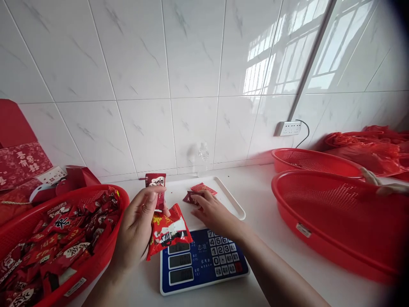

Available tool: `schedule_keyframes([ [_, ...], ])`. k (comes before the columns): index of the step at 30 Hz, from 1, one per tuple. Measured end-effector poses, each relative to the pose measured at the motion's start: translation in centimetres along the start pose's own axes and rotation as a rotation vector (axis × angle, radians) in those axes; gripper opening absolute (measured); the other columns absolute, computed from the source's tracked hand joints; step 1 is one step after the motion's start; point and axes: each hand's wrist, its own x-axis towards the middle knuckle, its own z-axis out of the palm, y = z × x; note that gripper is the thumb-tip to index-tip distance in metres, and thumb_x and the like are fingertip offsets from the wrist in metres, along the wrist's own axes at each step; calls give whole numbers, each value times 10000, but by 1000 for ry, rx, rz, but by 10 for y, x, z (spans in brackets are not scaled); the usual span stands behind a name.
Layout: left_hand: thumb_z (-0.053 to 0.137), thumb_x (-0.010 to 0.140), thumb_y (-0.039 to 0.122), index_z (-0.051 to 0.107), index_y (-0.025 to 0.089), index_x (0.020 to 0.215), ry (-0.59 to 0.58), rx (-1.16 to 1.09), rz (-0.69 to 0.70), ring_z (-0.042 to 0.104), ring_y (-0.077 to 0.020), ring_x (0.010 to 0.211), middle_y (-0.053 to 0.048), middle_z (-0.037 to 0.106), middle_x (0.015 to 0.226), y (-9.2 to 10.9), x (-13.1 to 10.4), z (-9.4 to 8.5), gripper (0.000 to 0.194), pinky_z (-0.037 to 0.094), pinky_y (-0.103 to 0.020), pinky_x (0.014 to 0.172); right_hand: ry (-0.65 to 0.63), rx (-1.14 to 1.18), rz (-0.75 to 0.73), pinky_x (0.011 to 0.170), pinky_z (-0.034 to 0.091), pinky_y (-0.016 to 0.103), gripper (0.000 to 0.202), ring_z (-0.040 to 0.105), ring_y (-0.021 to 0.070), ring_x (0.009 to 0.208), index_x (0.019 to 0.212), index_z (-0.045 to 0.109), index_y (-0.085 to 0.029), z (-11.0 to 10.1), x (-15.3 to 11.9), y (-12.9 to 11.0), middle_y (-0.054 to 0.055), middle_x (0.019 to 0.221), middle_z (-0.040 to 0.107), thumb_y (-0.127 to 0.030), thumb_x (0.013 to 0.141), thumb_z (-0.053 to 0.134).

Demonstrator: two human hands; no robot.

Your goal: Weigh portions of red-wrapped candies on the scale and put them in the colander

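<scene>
While holding a maroon packet (156, 179) and a red packet (169, 232) in the left grip (138, 217), closed on both above the left part of the blue scale (204, 279), reaching across to the white tray (228, 198) with the right grip (211, 211). Touching a dark packet (188, 197) there, just beside a brighter packet (203, 186); too covered by the fingers to tell as clasped or merely touched. Impossible to see in full the scale's upper display, behind the red packet, or the tray's left edge, behind the left grip. Possible to see only part of the packet-filled left basket (124, 202), cropped by the frame, and of the front right basket (332, 251), lost in a dark corner. Hard to identify: a beige shape (370, 175) by its far rim. Wide open across the table (258, 192) between tray and front right basket; tighter leftward, near the left basket's rim.
</scene>
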Motion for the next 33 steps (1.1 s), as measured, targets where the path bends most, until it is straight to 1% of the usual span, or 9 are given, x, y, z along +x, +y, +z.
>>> schedule_keyframes([
  [3, 555, 837, 508, 602, 199, 1056, -25, -6, -9, 598, -127, 525, -12, 647, 731, -2, 1, 1, 381, 443, -216, 424, -75, -22, 8, 1011, 395, 504, 465, 426, 311, 1258, 1327, 495, -203, 6, 0, -4, 156, 1283, 499, -400, 906, 480],
  [6, 557, 840, 498, 600, 188, 1046, -48, -8, -13, 562, -113, 503, -9, 637, 712, -2, 1, 1, 374, 445, -219, 443, -92, 37, -34, 1033, 387, 482, 468, 402, 296, 1286, 1351, 476, -209, 4, -1, -5, 149, 1311, 486, -408, 930, 429],
  [9, 553, 847, 488, 596, 192, 1043, -40, -7, -14, 561, -117, 526, -8, 633, 710, -1, 0, 1, 357, 450, -221, 465, 19, 84, -68, 1009, 430, 429, 429, 483, 246, 1221, 1350, 477, -242, 2, 1, 0, 122, 1319, 486, -248, 927, 404],
  [12, 551, 847, 487, 591, 200, 1051, -31, -7, -19, 549, -114, 505, -9, 637, 722, 1, 0, 1, 354, 436, -219, 444, 148, 77, -44, 964, 471, 396, 514, 546, 226, 1150, 1334, 503, -237, 1, 3, 7, 118, 1305, 503, -86, 860, 375],
  [15, 552, 844, 488, 596, 201, 1048, -37, -4, -10, 517, -101, 464, -4, 634, 713, 1, 0, 1, 355, 425, -219, 433, 190, 36, -19, 969, 470, 395, 562, 538, 242, 1176, 1331, 519, -214, 1, 5, 10, 128, 1330, 507, -44, 815, 377],
  [19, 551, 849, 480, 604, 205, 1046, -59, 3, -20, 532, -104, 503, -1, 625, 711, 0, 0, 1, 343, 442, -220, 466, 73, 11, -8, 1001, 445, 434, 518, 449, 268, 1284, 1355, 494, -226, -1, 3, 10, 115, 1452, 411, -106, 863, 385],
  [24, 556, 848, 471, 613, 197, 1055, -32, 24, -24, 532, -105, 523, -3, 613, 697, 1, -1, 1, 348, 451, -216, 489, 17, -37, -8, 1075, 349, 467, 439, 409, 244, 1314, 1322, 525, -216, -4, 2, 12, 94, 1396, 497, -194, 893, 436],
  [29, 549, 845, 491, 609, 200, 1063, -71, 42, -42, 543, -116, 547, -2, 611, 686, 1, -1, 2, 368, 457, -220, 512, -114, -88, 42, 1080, 258, 567, 426, 370, 295, 1334, 1315, 528, -249, -1, 1, 9, 87, 1389, 506, -368, 909, 473],
  [33, 537, 852, 496, 598, 208, 1078, -92, 49, -50, 536, -118, 550, 3, 603, 674, -3, -1, 0, 371, 455, -222, 520, -160, -35, -26, 1091, 249, 521, 419, 321, 259, 1366, 1326, 509, -277, 0, 1, 1, 59, 1394, 505, -368, 920, 464],
])
